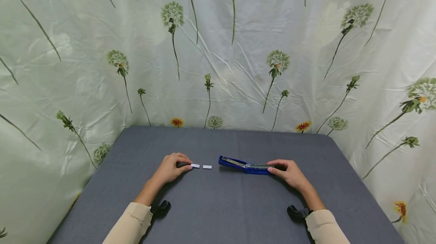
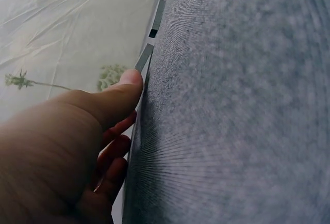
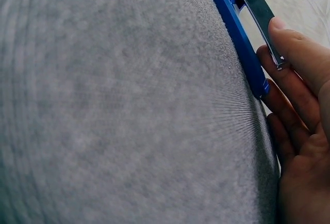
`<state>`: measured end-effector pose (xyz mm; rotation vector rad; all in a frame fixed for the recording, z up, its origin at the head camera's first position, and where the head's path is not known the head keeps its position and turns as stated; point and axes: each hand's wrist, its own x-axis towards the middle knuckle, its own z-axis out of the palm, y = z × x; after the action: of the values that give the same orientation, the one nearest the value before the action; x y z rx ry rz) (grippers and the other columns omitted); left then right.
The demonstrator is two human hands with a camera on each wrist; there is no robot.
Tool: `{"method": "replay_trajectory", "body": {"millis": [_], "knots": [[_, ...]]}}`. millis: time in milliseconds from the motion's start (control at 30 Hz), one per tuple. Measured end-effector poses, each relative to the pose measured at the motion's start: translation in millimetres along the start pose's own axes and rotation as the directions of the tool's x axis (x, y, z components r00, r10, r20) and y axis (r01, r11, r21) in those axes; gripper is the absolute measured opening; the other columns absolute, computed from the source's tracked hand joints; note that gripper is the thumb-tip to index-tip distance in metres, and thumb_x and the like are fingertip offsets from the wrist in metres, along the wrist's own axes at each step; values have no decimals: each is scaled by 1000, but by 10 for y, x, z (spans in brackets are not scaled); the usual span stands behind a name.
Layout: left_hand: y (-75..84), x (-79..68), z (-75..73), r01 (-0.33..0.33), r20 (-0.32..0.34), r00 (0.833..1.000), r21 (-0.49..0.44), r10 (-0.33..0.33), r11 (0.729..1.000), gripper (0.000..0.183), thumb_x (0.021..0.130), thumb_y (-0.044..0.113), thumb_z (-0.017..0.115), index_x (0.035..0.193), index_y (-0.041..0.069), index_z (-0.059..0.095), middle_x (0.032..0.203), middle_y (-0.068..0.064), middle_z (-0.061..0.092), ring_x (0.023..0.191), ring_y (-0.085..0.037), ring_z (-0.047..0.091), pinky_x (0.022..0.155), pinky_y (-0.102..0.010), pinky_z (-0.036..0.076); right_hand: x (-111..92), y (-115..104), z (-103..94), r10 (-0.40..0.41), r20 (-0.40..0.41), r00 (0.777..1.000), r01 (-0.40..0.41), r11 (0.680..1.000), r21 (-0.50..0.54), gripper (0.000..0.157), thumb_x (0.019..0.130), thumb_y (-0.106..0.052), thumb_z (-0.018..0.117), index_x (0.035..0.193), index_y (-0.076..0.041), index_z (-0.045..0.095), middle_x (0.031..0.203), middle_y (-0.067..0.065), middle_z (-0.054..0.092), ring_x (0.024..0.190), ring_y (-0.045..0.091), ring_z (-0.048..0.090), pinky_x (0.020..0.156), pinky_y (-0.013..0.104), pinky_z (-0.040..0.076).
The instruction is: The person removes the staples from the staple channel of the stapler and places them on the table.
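A blue stapler (image 1: pixel 257 171) lies folded wide open on the grey table, its metal insides facing up and its top half stretched out to the left. At its right end my right hand (image 1: pixel 289 172) pinches the dark metal magazine (image 3: pixel 260 15) between thumb and fingers, with the blue base (image 3: pixel 242 48) beside it. Over on the left, my left hand (image 1: pixel 172 168) pinches the near end of a small pale strip of staples (image 1: pixel 195 165) at the tabletop. A second staple strip (image 1: pixel 207 167) lies just right of it, separated by a narrow gap.
Grey cloth covers the table (image 1: pixel 211 206). Behind and around it hangs a pale curtain (image 1: pixel 238 66) printed with dandelions. Each wrist wears a black camera mount, the left one (image 1: pixel 161 209) and the right one (image 1: pixel 297 213) both low over the cloth.
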<state>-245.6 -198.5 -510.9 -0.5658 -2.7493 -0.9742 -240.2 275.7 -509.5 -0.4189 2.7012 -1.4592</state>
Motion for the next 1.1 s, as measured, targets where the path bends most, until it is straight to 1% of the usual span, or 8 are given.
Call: {"method": "replay_trajectory", "body": {"millis": [67,167,400,567,767,967,1100], "knots": [[0,7,2,-19,6,1000,35,19,999,12,82,29,78,94,28,79,98,10,70,99,-18,63,89,-44,49,5,-3,-2,-2,-3,1000,2,1000,-4,26,86,-36,73,108,-22,74,110,1,72,98,6,62,84,22,48],[7,18,6,-28,19,999,72,26,997,13,83,30,77,96,26,79,100,9,69,99,-18,62,89,-44,49,10,-7,-4,-2,-7,1000,2,1000,-1,25,86,-35,73,108,-21,74,109,0,72,97,6,62,84,22,48],[71,25,-2,-14,35,999,107,11,994,13,82,27,79,94,22,80,99,7,70,98,-20,63,89,-45,49,5,-4,3,-2,1,1000,2,1000,-7,26,87,-36,73,108,-22,74,110,1,72,98,8,62,83,23,48],[97,29,0,-2,53,999,109,-4,994,14,82,27,79,95,22,80,101,7,70,100,-20,63,90,-45,49,-13,6,5,9,11,1000,-9,1000,-22,27,87,-38,72,110,-23,73,113,1,71,102,12,61,85,25,48],[101,44,22,-19,57,998,112,12,994,16,82,28,79,97,22,79,103,7,70,101,-20,63,91,-45,49,-40,17,-8,28,0,1000,-28,999,-37,28,87,-40,72,110,-24,73,113,0,71,104,15,61,86,26,48],[112,56,38,-19,55,998,107,13,994,16,81,28,79,96,22,79,103,6,70,101,-21,63,91,-46,49,-53,28,-16,28,-3,1000,-28,998,-50,28,87,-40,71,110,-24,73,113,0,70,104,14,61,86,27,48],[102,61,66,-23,57,998,103,17,994,17,82,28,79,97,22,79,103,6,71,103,-22,63,93,-46,49,-71,43,-25,15,-7,1000,-15,999,-45,27,87,-39,71,110,-24,72,113,0,70,103,10,61,85,25,48]]}}
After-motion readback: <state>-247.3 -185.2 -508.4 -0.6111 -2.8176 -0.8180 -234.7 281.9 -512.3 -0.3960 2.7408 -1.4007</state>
